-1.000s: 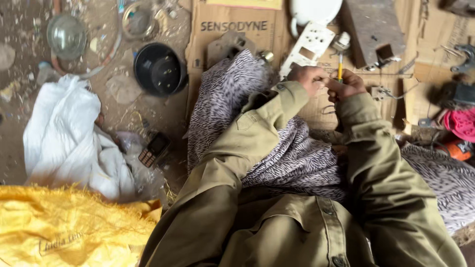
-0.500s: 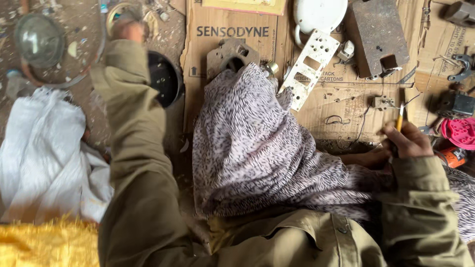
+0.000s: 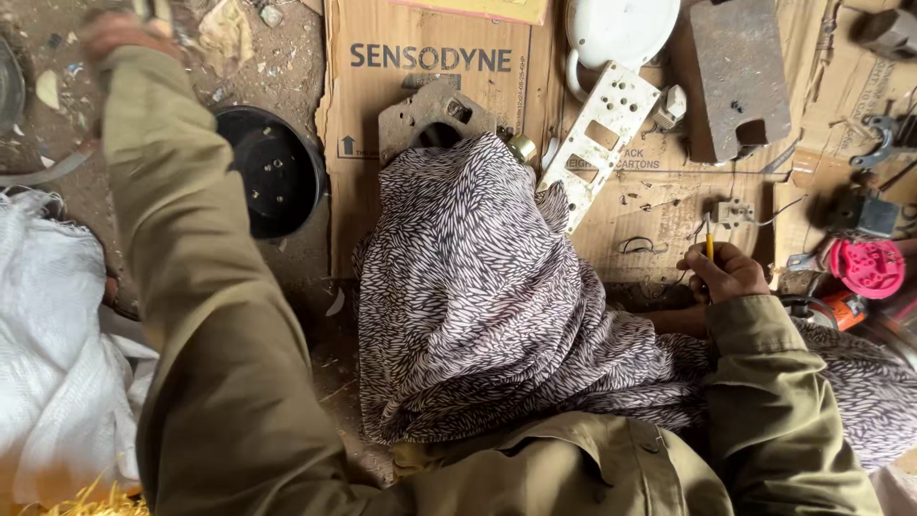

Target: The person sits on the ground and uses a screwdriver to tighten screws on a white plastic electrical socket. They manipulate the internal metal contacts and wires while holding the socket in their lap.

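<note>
My left hand (image 3: 113, 31) is stretched far out to the upper left over the dirt floor. It is blurred and partly cut by the frame edge, so I cannot tell whether it holds anything. My right hand (image 3: 728, 273) rests at the right, closed on a thin yellow-handled tool (image 3: 710, 247) that points upward. It sits just below a small grey electrical part with wires (image 3: 732, 212). A black-and-white patterned cloth (image 3: 487, 287) covers my raised knee between the two olive sleeves.
Flattened cardboard (image 3: 382, 210) covers the floor ahead, with a white perforated plate (image 3: 602, 134), a white round lid (image 3: 621, 29), a rusty metal block (image 3: 735, 76) and a grey cut-out plate (image 3: 420, 115). A black round dish (image 3: 272, 172) lies left, a white sack (image 3: 48, 363) further left, a pink round part (image 3: 867, 266) right.
A second ago both hands were together at the centre. My left arm has swung out to the upper left, and my right hand has moved right and down with the yellow tool.
</note>
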